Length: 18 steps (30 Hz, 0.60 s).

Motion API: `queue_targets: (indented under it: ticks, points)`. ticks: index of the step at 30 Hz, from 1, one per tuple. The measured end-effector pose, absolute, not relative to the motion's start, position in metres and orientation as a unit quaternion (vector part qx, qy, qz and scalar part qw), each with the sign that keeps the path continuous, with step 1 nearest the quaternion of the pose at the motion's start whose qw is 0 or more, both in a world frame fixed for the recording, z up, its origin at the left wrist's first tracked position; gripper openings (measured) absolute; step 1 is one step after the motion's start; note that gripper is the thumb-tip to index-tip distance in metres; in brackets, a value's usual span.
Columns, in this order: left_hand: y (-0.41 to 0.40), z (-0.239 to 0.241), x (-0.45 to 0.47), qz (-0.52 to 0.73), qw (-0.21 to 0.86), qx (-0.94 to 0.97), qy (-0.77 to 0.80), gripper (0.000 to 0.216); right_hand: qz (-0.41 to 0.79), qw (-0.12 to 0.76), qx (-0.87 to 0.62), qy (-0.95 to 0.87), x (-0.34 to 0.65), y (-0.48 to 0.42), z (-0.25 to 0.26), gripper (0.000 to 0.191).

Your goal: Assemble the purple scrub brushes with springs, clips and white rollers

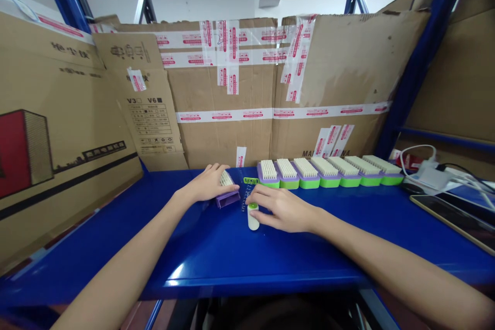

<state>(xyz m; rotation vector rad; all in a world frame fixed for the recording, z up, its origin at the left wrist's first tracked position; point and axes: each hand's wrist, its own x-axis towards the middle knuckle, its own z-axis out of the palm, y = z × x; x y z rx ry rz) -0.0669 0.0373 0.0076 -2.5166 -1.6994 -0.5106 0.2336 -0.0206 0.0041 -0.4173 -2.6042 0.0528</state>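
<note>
My left hand (209, 183) is closed around a purple brush part (228, 199) with white bristles (226, 179). One open, hollow end of its purple frame faces me. My right hand (284, 209) pinches a small white cylinder (253, 219) with a green top, which stands upright or nearly so on the blue shelf (216, 252). Between the hands lies a line of small shiny pieces (244, 198), too fine to make out. Just behind them is a small flat green piece (250, 181) with dark marks.
Several brushes (308, 172) with green and purple bases stand in a row, bristles up, along the back right. Taped cardboard (224, 136) walls the back, and a printed carton (77, 108) the left. A phone (456, 219) and white charger with cables (429, 175) lie at right.
</note>
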Motion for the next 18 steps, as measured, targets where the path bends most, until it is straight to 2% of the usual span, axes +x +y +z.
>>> queue_targets:
  ticks: [18]
  points:
    - [0.0367, 0.0138, -0.0678, -0.200, 0.041, -0.824, -0.528, 0.080, 0.023, 0.247, -0.150, -0.957, 0.2346, -0.0213, 0.0045, 0.031]
